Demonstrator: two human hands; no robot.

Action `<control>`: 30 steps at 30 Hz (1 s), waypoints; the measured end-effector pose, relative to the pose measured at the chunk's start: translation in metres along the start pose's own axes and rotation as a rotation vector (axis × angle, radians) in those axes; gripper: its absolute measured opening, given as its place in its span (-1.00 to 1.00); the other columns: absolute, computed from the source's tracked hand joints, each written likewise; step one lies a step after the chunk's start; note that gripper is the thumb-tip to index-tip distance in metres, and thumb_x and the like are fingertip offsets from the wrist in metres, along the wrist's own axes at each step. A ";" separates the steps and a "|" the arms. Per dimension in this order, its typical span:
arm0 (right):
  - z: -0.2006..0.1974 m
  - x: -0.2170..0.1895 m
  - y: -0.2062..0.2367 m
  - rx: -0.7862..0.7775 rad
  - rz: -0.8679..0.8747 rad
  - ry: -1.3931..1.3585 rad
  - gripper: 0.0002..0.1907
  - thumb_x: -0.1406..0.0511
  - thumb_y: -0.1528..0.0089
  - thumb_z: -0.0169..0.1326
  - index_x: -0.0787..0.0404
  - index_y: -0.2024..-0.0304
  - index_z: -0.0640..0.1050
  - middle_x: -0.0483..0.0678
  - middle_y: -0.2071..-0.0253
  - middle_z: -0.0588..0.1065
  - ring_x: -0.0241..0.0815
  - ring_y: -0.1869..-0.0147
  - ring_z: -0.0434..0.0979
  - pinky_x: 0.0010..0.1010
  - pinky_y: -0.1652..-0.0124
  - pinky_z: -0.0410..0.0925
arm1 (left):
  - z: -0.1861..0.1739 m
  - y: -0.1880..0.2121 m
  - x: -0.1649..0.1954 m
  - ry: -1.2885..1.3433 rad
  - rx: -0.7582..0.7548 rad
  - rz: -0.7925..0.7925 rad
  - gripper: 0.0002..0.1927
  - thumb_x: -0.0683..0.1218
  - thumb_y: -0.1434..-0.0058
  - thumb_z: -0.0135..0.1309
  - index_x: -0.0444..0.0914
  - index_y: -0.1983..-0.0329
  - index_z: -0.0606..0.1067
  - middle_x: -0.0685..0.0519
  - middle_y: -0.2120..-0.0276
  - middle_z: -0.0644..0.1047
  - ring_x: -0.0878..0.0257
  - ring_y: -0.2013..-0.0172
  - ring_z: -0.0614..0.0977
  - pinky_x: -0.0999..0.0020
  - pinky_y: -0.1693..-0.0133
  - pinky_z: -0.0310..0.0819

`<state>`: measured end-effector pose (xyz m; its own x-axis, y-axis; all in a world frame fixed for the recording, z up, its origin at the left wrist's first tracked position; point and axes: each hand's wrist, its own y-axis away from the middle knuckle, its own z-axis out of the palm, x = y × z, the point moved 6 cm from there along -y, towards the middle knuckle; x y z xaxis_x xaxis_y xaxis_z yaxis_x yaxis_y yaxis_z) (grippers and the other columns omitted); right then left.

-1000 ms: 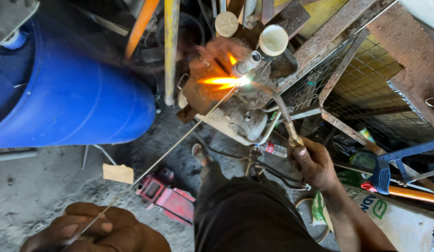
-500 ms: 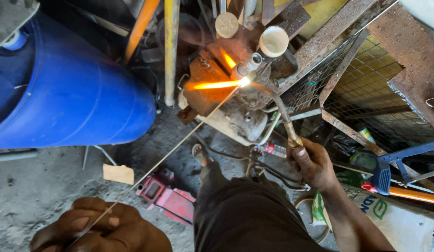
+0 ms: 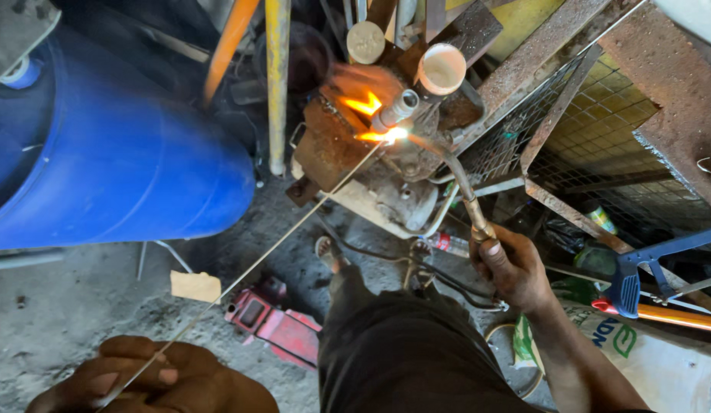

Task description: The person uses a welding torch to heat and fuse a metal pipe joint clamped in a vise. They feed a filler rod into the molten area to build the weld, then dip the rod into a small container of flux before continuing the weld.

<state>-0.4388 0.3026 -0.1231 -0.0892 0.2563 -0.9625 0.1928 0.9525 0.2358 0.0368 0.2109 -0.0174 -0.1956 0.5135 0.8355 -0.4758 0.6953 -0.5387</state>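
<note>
My right hand (image 3: 512,268) grips the brass handle of a gas torch (image 3: 462,183). Its curved neck reaches up to a bright orange flame (image 3: 382,134) that plays on a metal pipe fitting (image 3: 397,109) of a rusty pump-like machine (image 3: 348,145). My left hand (image 3: 152,378), at the bottom left, pinches a long thin filler rod (image 3: 271,248). The rod runs up and to the right, and its tip sits in the flame at the fitting.
A large blue plastic drum (image 3: 110,153) lies at the left. A red jack-like tool (image 3: 275,325) sits on the dirty concrete floor. Yellow and orange poles (image 3: 277,76) stand behind. A rusty frame with wire mesh (image 3: 592,115) fills the right side, with a blue-handled tool (image 3: 631,287) below.
The flame has shortened and drawn in close to the fitting; earlier it stretched further left. Both hands hold nearly the same places.
</note>
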 end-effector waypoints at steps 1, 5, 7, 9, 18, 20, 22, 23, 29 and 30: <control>0.000 0.000 0.000 0.002 0.005 -0.007 -0.37 -0.19 -0.33 -0.10 0.23 0.36 0.45 -0.18 0.55 0.32 -0.39 0.49 0.26 -0.50 0.48 0.18 | -0.007 0.002 -0.008 0.049 0.005 -0.003 -0.58 -0.03 -0.67 -0.11 -0.35 0.32 0.25 -0.04 0.58 0.26 0.29 0.73 0.27 0.45 0.53 0.19; 0.001 -0.002 0.000 -0.004 0.010 -0.014 -0.38 -0.19 -0.32 -0.11 0.22 0.35 0.46 -0.18 0.57 0.31 -0.38 0.50 0.25 -0.49 0.49 0.17 | -0.022 0.011 -0.026 0.102 -0.004 0.000 -0.58 -0.01 -0.66 -0.12 -0.32 0.34 0.24 0.02 0.60 0.26 0.31 0.73 0.23 0.46 0.52 0.15; 0.002 -0.002 -0.002 -0.012 0.008 -0.005 -0.38 -0.19 -0.32 -0.12 0.21 0.36 0.46 -0.19 0.58 0.31 -0.38 0.51 0.26 -0.49 0.49 0.18 | -0.022 0.012 -0.028 0.105 -0.012 0.006 -0.58 0.01 -0.65 -0.14 -0.31 0.34 0.24 0.07 0.63 0.27 0.32 0.72 0.22 0.48 0.52 0.13; 0.003 -0.001 -0.002 -0.017 0.007 0.006 -0.38 -0.19 -0.33 -0.12 0.21 0.36 0.46 -0.19 0.59 0.32 -0.38 0.52 0.26 -0.48 0.50 0.19 | -0.020 0.012 -0.027 0.083 -0.013 0.038 -0.59 0.01 -0.64 -0.14 -0.31 0.33 0.24 0.07 0.60 0.29 0.32 0.72 0.22 0.47 0.53 0.13; 0.004 0.005 -0.002 -0.027 -0.009 0.032 -0.39 -0.18 -0.35 -0.18 0.18 0.40 0.43 -0.19 0.57 0.32 -0.37 0.54 0.28 -0.46 0.54 0.23 | -0.001 0.004 -0.014 0.068 -0.037 0.113 -0.59 0.03 -0.64 -0.15 -0.35 0.28 0.25 0.00 0.56 0.29 0.31 0.70 0.26 0.45 0.53 0.18; 0.004 0.007 -0.002 -0.031 -0.013 0.033 -0.40 -0.18 -0.35 -0.18 0.18 0.39 0.44 -0.18 0.58 0.32 -0.37 0.54 0.29 -0.46 0.54 0.23 | 0.002 0.002 -0.010 0.066 -0.039 0.127 -0.58 0.04 -0.64 -0.15 -0.36 0.27 0.25 -0.01 0.55 0.29 0.31 0.70 0.27 0.45 0.53 0.20; 0.004 0.009 -0.002 -0.030 -0.019 0.038 -0.40 -0.18 -0.34 -0.18 0.18 0.39 0.44 -0.18 0.58 0.33 -0.37 0.55 0.30 -0.46 0.55 0.25 | 0.007 0.002 -0.007 0.058 -0.048 0.135 -0.58 0.04 -0.65 -0.15 -0.36 0.25 0.25 -0.03 0.54 0.29 0.31 0.70 0.28 0.45 0.53 0.21; 0.003 0.010 -0.002 -0.027 -0.022 0.044 -0.40 -0.18 -0.34 -0.18 0.18 0.39 0.44 -0.18 0.58 0.33 -0.38 0.55 0.31 -0.46 0.56 0.26 | 0.009 0.003 -0.005 0.056 -0.051 0.142 -0.58 0.05 -0.65 -0.16 -0.37 0.25 0.25 -0.04 0.54 0.29 0.30 0.70 0.28 0.44 0.54 0.21; 0.004 0.013 -0.002 -0.023 -0.011 0.043 -0.40 -0.18 -0.34 -0.18 0.18 0.40 0.44 -0.18 0.57 0.33 -0.37 0.55 0.31 -0.46 0.56 0.26 | 0.024 0.000 0.007 0.036 -0.077 0.175 -0.57 0.06 -0.65 -0.16 -0.39 0.21 0.25 -0.08 0.51 0.30 0.30 0.69 0.31 0.43 0.54 0.25; 0.004 0.013 -0.002 -0.021 -0.011 0.052 -0.39 -0.18 -0.34 -0.19 0.18 0.40 0.44 -0.18 0.57 0.34 -0.38 0.55 0.31 -0.46 0.56 0.26 | 0.027 -0.001 0.010 0.031 -0.081 0.185 -0.57 0.06 -0.65 -0.16 -0.39 0.21 0.25 -0.09 0.51 0.30 0.29 0.69 0.31 0.43 0.54 0.25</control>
<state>-0.4367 0.3038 -0.1365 -0.1421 0.2533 -0.9569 0.1708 0.9585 0.2284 0.0120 0.2017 -0.0053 -0.2462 0.6504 0.7186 -0.3635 0.6253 -0.6906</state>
